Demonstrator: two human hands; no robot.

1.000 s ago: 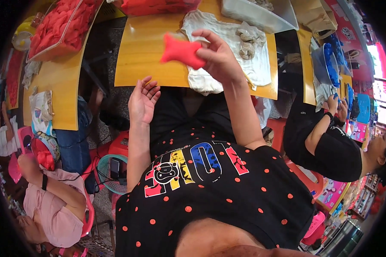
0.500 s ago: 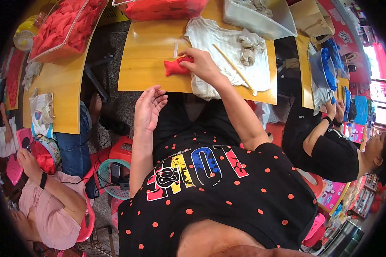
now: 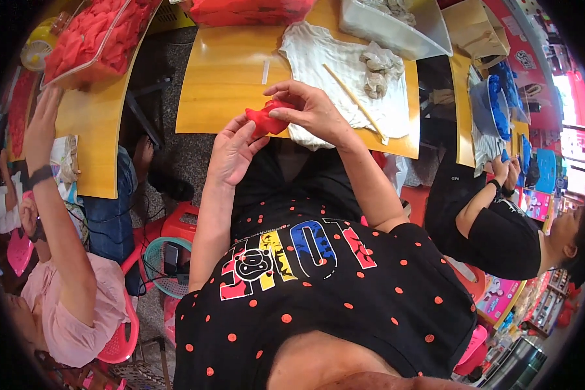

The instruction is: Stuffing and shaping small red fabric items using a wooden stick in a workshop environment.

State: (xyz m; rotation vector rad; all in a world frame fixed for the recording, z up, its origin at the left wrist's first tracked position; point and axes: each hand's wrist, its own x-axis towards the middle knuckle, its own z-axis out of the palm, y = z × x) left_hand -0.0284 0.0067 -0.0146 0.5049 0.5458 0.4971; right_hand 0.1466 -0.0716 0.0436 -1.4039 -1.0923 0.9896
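At the near edge of a yellow wooden table [image 3: 227, 84], the right hand [image 3: 312, 114] pinches a small red fabric piece [image 3: 266, 120] between thumb and fingers, while the left hand [image 3: 234, 149] cups it from below, fingers loosely curled against the cloth. Just beyond lies a white cloth [image 3: 331, 58] with a thin wooden stick [image 3: 354, 101] across it. Far left sits a clear tray of red pieces [image 3: 91, 39]; a person in black [image 3: 494, 227] works at right.

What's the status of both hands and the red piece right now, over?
Right hand pinching the red fabric piece. Left hand open, fingertips touching it from below. Piece held above the near edge of the wooden table, beside the white cloth. Nothing blocking.
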